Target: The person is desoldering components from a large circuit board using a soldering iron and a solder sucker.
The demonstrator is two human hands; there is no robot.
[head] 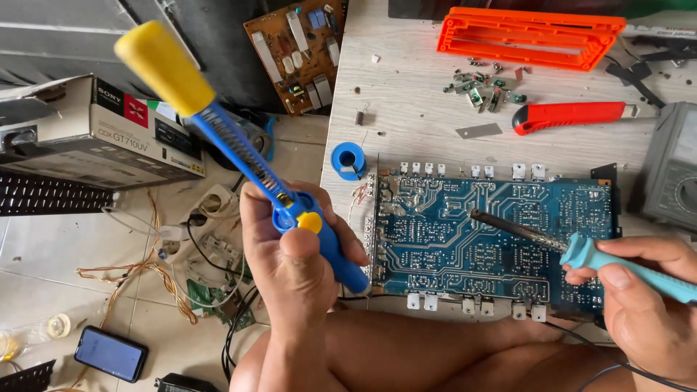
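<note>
Over the blue board (494, 236) on the pale wooden table (406, 94), the right hand (646, 297) grips a soldering iron (581, 250), tip touching the board; the left hand (294, 254) clasps a blue-yellow solder sucker (239, 138), raised clear. Desoldering looks underway, no parts visibly lifted. Screws (483, 83), knife (570, 115) lie beyond; wires (156, 272) and a phone (110, 353) litter the tiled floor.

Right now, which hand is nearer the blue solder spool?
Left. The left hand, gripping the desoldering pump, sits just below-left of the solder spool; the right hand is far across the circuit board.
</note>
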